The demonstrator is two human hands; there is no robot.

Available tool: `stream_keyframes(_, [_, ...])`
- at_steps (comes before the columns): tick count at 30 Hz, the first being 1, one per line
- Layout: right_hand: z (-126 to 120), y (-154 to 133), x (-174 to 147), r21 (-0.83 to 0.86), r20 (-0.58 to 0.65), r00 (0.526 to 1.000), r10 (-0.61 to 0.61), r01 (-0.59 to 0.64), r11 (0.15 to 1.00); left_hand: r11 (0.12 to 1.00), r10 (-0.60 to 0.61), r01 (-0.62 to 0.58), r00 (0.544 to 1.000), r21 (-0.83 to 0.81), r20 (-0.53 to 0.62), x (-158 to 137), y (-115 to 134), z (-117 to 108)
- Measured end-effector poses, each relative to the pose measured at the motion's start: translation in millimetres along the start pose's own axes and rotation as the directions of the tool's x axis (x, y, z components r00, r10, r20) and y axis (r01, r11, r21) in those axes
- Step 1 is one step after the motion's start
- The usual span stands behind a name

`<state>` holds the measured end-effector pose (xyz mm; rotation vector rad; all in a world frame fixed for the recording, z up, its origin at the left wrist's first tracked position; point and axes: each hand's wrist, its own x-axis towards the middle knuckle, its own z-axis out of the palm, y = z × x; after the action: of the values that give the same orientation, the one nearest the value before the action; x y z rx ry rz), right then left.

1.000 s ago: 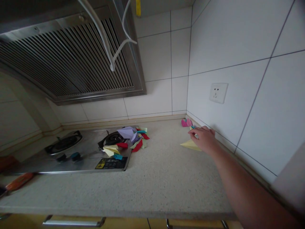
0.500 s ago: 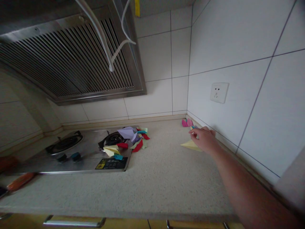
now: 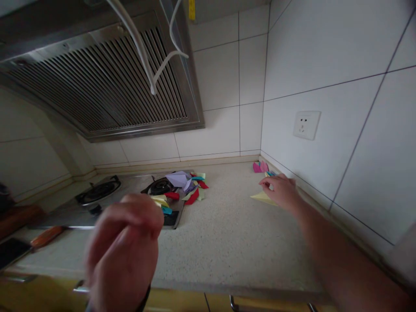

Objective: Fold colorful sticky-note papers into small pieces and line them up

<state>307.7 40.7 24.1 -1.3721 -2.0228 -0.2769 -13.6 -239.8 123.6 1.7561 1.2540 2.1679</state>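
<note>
My right hand [image 3: 281, 190] reaches to the counter near the right wall, fingers curled and thumb and forefinger close together. Anything between its fingertips is too small to make out. A pale yellow folded paper plane [image 3: 262, 198] lies just below this hand, partly covered by it. Beyond the fingers sit blue and yellow folded paper [image 3: 270, 173] and pink folded paper [image 3: 261, 166]. My left hand [image 3: 128, 245], blurred, is a loose fist above the front of the counter, with nothing sticking out. Behind it lies a pile of folded paper, including a lilac paper plane [image 3: 178, 178] and red pieces [image 3: 192, 197].
The pile overlaps the right side of the gas stove [image 3: 130, 184]. A range hood [image 3: 130, 82] with a hanging white cable [image 3: 143, 47] juts out above. At left lies a wooden-handled tool [image 3: 47, 237]. A socket [image 3: 307, 125] is on the right wall.
My left hand has come into view from below, in front of the stove. The right hand stays at about the same spot by the yellow plane. The view has shifted slightly left.
</note>
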Motion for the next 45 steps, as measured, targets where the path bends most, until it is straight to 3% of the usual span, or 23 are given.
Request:
stream_keyframes(2, [2, -1, 0, 0.011, 0.007, 1.000, -0.029, 0.029, 1.000, 0.997, -0.078, 0.077, 0.994, 0.006, 0.074, 19, -32, 15])
stream_keyframes(4, [4, -2, 0, 0.029, 0.019, 0.999, -0.048, 0.047, 0.998, 0.965, -0.188, 0.138, 0.957, 0.225, 0.220, 32, -76, 25])
stream_keyframes(8, [8, -1, 1, 0.055, 0.040, 0.997, -0.065, 0.063, 0.996, 0.786, -0.259, -0.078, 0.860, 0.614, 0.441, 44, -161, 33])
stream_keyframes(10, [10, 0, 2, 0.061, 0.044, 0.996, -0.077, 0.074, 0.995, 0.686, -0.275, -0.165, 0.843, 0.709, 0.462, 45, -189, 39])
stream_keyframes(13, [11, 1, 2, 0.064, 0.042, 0.996, -0.080, 0.077, 0.995, 0.540, -0.342, -0.213, 0.828, 0.814, 0.444, 45, -210, 50])
stream_keyframes(17, [10, 0, 1, 0.060, 0.036, 0.995, -0.088, 0.086, 0.994, 0.456, -0.356, -0.262, 0.822, 0.851, 0.444, 43, -218, 60])
stream_keyframes(22, [6, -5, 1, 0.073, 0.026, 0.996, -0.086, 0.084, 0.994, 0.503, -0.298, -0.335, 0.798, 0.797, 0.523, 43, -214, 61])
stream_keyframes(27, [6, -10, 2, 0.137, 0.063, 0.991, -0.121, 0.112, 0.984, 0.622, -0.104, -0.506, 0.704, 0.598, 0.703, 42, -180, 81])
stream_keyframes(31, [6, -22, 0, 0.355, 0.103, 0.985, -0.142, 0.097, 0.930, 0.622, 0.135, -0.699, 0.538, 0.352, 0.832, 38, -152, 116])
stream_keyframes(32, [6, -26, -1, 0.420, 0.123, 0.982, -0.146, 0.082, 0.904, 0.626, 0.176, -0.712, 0.527, 0.318, 0.832, 36, -151, 124])
stream_keyframes(37, [1, -54, -12, 0.612, 0.238, 0.947, -0.217, 0.027, 0.790, 0.711, 0.213, -0.655, 0.547, 0.255, 0.810, 21, -172, 147])
stream_keyframes(42, [2, -72, -16, 0.651, 0.327, 0.894, -0.305, 0.021, 0.758, 0.780, 0.151, -0.580, 0.539, 0.235, 0.829, 14, -189, 142])
stream_keyframes(45, [4, -77, -16, 0.646, 0.368, 0.869, -0.332, 0.018, 0.763, 0.793, 0.117, -0.545, 0.574, 0.271, 0.811, 13, -187, 141])
